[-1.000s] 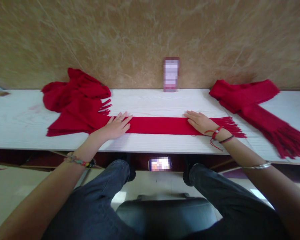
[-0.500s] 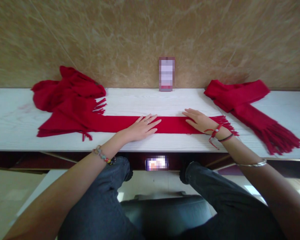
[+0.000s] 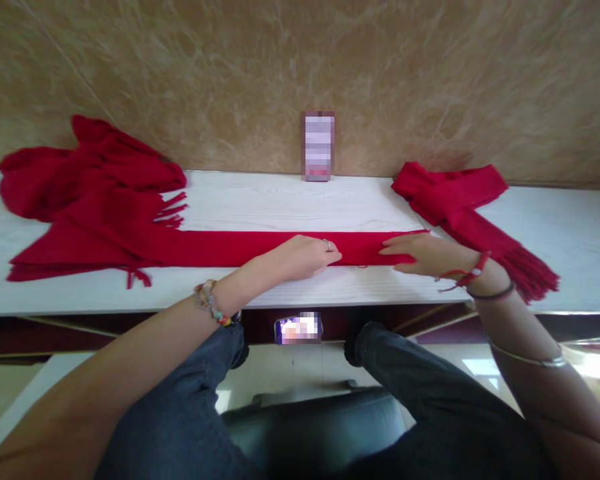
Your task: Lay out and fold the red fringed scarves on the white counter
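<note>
A folded red scarf [image 3: 220,248] lies as a long flat strip on the white table, running into a loose red heap [image 3: 100,193] at the left. My left hand [image 3: 307,257] rests on the strip near its middle, fingers curled together; whether they pinch cloth is hidden. Over the strip's right end is my right hand [image 3: 415,252], its fingers apart and pointing left, the fingertips on the cloth. That hand and wrist cover most of the strip's fringe.
Another red scarf [image 3: 460,200] lies folded at the right, its fringe toward the front. A blurred-out phone [image 3: 319,147] leans at the wall [image 3: 230,87]. A second device [image 3: 299,328] sits below the front edge of the white table [image 3: 260,200].
The view has shifted to the right. My left hand has slid right along the strip and its spread fingers have drawn together. My right hand has moved right, toward the fringed end.
</note>
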Tool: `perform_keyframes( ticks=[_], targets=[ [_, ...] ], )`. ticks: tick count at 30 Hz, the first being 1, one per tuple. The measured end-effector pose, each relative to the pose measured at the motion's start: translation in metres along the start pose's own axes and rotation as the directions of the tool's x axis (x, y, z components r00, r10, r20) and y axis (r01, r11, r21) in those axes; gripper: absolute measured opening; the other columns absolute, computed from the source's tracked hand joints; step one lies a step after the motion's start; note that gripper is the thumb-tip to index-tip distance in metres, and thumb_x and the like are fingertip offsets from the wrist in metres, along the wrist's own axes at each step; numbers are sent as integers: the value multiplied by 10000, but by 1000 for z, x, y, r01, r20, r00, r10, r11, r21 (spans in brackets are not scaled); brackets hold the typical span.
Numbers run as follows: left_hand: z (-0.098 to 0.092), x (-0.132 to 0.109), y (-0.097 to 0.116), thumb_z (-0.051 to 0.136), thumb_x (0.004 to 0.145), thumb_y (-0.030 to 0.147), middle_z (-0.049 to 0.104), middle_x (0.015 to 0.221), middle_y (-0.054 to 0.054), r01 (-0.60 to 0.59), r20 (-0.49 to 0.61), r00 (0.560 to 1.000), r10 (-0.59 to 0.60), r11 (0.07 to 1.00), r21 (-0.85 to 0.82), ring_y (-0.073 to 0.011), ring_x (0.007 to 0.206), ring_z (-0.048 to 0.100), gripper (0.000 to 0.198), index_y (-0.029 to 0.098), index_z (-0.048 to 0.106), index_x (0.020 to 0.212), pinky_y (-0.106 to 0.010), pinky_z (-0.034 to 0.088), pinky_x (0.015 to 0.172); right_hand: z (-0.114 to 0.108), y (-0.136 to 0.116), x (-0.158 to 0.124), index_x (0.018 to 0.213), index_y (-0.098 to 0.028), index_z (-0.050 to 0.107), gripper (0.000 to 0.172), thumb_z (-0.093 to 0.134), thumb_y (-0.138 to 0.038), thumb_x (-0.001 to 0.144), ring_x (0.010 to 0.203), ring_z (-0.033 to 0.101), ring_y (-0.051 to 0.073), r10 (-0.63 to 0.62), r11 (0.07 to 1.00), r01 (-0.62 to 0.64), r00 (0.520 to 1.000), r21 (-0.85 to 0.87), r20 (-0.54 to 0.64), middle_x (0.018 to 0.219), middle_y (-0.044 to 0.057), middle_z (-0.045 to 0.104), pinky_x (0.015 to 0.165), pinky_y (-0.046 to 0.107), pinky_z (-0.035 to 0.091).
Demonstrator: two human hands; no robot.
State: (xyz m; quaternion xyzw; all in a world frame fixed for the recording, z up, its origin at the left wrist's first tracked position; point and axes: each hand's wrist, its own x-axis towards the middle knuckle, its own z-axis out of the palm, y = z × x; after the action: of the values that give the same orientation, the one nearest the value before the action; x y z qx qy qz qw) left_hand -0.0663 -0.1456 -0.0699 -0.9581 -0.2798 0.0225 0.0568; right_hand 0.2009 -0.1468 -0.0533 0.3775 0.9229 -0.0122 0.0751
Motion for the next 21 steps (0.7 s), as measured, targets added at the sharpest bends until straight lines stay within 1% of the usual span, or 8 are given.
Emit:
perform_keyframes(
  ticks=[4, 8, 11, 14, 15, 17, 19, 21],
  targets=[
    [2, -3, -1, 352, 862, 68, 660, 1119, -85, 67, -21, 998, -67, 998, 9, -161, 878, 636, 441, 183, 549, 1240, -258, 478, 706, 1, -4, -2, 1068, -112, 687, 305, 485, -111, 840, 1034, 626, 232, -23, 998, 19, 998, -63, -62, 1112, 130, 676, 920, 353, 490],
    [5, -6, 0, 348, 873, 70, 655, 1136, -87, 108, -48, 993, -108, 994, -6, -171, 909, 640, 466, 192, 504, 1294, -269, 486, 718, 3, -4, 1, 958, -128, 719, 271, 479, -94, 837, 920, 669, 216, -2, 997, -6, 996, -78, -92, 1024, 117, 708, 835, 343, 534],
    [11, -8, 2, 331, 896, 96, 588, 1265, -86, 101, -45, 994, -104, 993, -63, -186, 1113, 569, 444, 178, 501, 1297, -303, 460, 869, 1, -1, -1, 976, -145, 719, 301, 489, -56, 804, 929, 670, 204, 32, 998, -37, 995, -57, -90, 1024, 98, 711, 847, 319, 533],
    [19, -12, 2, 301, 940, 186, 407, 1442, -55, 79, 3, 997, -79, 986, -146, -186, 1340, 342, 437, 202, 430, 1357, -370, 297, 1070, -2, 2, -4, 1062, -134, 694, 347, 530, -47, 770, 1026, 638, 212, 4, 1000, -5, 999, -25, -50, 1098, 105, 685, 912, 308, 508],
    [21, -14, 2, 297, 952, 245, 347, 1477, -45, 87, 28, 996, -83, 980, -177, -188, 1375, 273, 447, 218, 379, 1390, -392, 237, 1103, -3, 3, -5, 1084, -121, 683, 343, 540, -67, 777, 1046, 628, 217, -11, 1000, 10, 999, -16, -37, 1119, 115, 674, 922, 313, 503],
    [22, -18, 2, 296, 956, 373, 268, 1511, -38, 118, 80, 992, -101, 964, -239, -197, 1405, 191, 499, 237, 287, 1436, -419, 160, 1130, -2, 2, -6, 1108, -98, 667, 324, 538, -130, 812, 1062, 619, 226, -28, 1000, 27, 999, -10, -43, 1145, 137, 658, 921, 329, 506],
    [18, -17, 0, 282, 952, 431, 271, 1511, -34, 135, 117, 987, -106, 950, -282, -197, 1408, 178, 523, 243, 279, 1440, -418, 144, 1133, 2, -2, -3, 1116, -100, 658, 319, 515, -182, 843, 1066, 615, 225, -32, 999, 30, 995, -26, -97, 1160, 141, 651, 920, 340, 505],
    [10, -10, -4, 267, 959, 395, 342, 1482, -32, 132, 122, 988, -100, 945, -298, -184, 1386, 243, 477, 237, 373, 1396, -382, 186, 1123, 7, -9, 2, 1098, -121, 663, 305, 511, -196, 844, 1087, 600, 219, -48, 997, 38, 985, -65, -163, 1189, 129, 636, 928, 335, 495]
  ],
)
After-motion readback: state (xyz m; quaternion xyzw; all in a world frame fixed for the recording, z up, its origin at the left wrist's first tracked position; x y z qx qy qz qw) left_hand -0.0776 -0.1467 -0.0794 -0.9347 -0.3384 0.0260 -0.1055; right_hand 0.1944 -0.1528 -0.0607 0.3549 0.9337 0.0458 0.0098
